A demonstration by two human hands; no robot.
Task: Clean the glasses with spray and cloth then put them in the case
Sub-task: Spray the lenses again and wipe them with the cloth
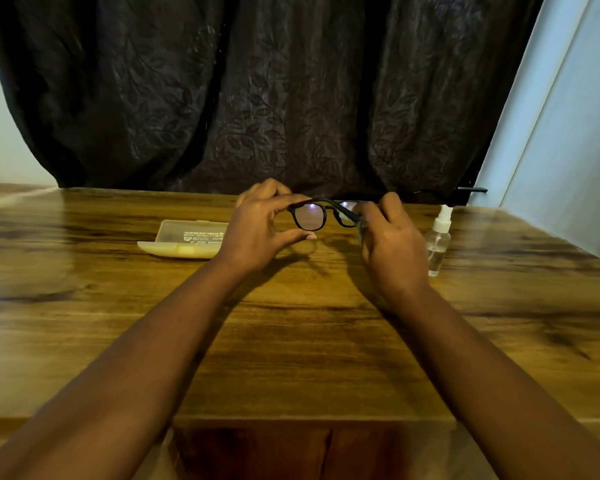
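1. Two bare forearms reach out from the near edge across the wooden worktop, meeting over its middle.
2. Left hand pinches the glasses at the left rim, fingers on top and thumb beneath the lens; that grip is closed on the frame.
3. Right hand is curled at the other lens. It seems to pinch a small piece of cloth against the frame there, though the fingers hide most of it, so I can't be sure of the cloth.
4. Held between both hands, the glasses hang above the worktop, lenses upright and catching a pale glare.
5. Handling, as I judge it: the frame is light and thin, stiff at the rims but easy to bend at the hinges, and the lenses smear and scratch readily. Best held by the rim edge or bridge, never by the lens faces, with only light rubbing pressure.
6. Just beyond the right hand stands a small clear spray bottle, upright with its white nozzle on top.
7. Left of the hands lies the pale case, open on the worktop and holding nothing I can see.
8. Farthest back hangs a dark curtain.
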